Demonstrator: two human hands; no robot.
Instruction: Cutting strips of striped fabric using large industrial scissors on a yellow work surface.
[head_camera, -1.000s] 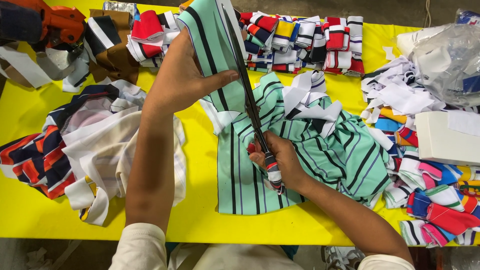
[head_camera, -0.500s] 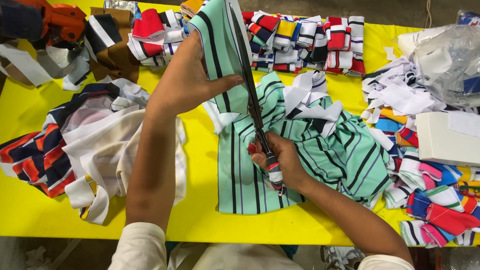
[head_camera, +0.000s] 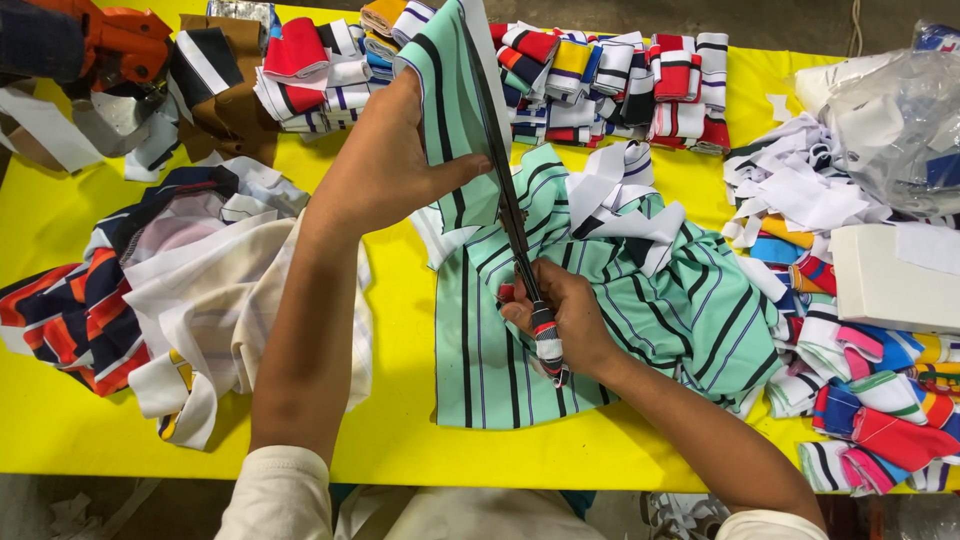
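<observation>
Left hand (head_camera: 385, 165) grip pinching the green striped fabric (head_camera: 455, 110) upright; right hand (head_camera: 565, 320) grip closed around scissors (head_camera: 515, 225), blades along the fabric edge, over the yellow counter (head_camera: 400, 400).

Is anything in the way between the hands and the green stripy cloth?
No. The left hand already holds the green cloth up, and the right hand works scissors right on it.

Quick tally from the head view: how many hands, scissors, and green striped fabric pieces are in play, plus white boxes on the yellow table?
Hands: 2, left hand and right hand
Scissors: 1
Green striped fabric: 1 bunched mass, pieces indistinct
White box: 1
Total: 5
</observation>
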